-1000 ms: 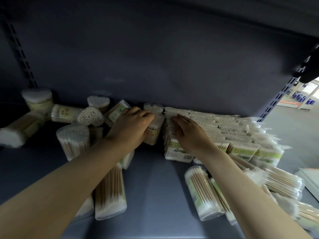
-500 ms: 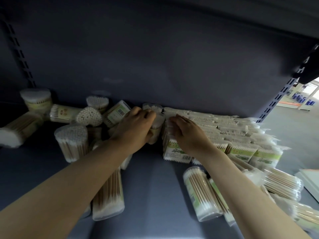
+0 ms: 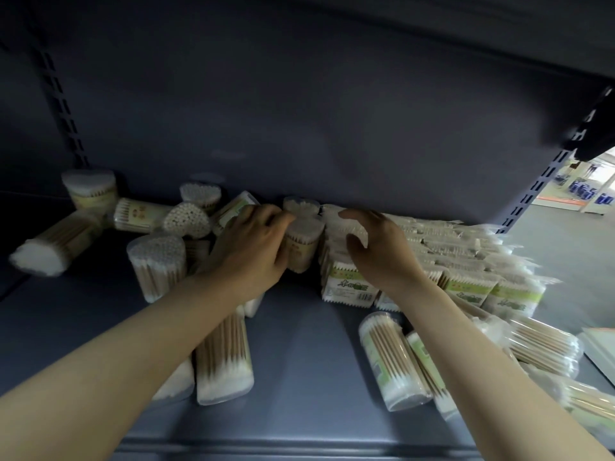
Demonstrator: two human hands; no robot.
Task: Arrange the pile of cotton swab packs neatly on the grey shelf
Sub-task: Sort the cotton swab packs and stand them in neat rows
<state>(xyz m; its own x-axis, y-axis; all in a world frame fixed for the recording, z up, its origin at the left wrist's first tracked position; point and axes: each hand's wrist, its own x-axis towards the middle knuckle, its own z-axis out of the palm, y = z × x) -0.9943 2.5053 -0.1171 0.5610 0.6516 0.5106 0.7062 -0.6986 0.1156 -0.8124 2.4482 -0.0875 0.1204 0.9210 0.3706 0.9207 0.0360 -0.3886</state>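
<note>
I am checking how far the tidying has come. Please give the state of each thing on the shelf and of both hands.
left hand: grip curled round an upright swab tub
upright swab tub: standing, beside the bagged packs
right hand: fingers relaxed, over the bagged packs
bagged packs: lined up in rows
tub at left: upright
tub in front: lying on its side
grey shelf: partly covered with loose tubs

swab tubs [image 3: 156, 264]: clear, scattered upright/toppled, left | flat packs [image 3: 466, 261]: rowed right | grey shelf [image 3: 299, 344]
</note>
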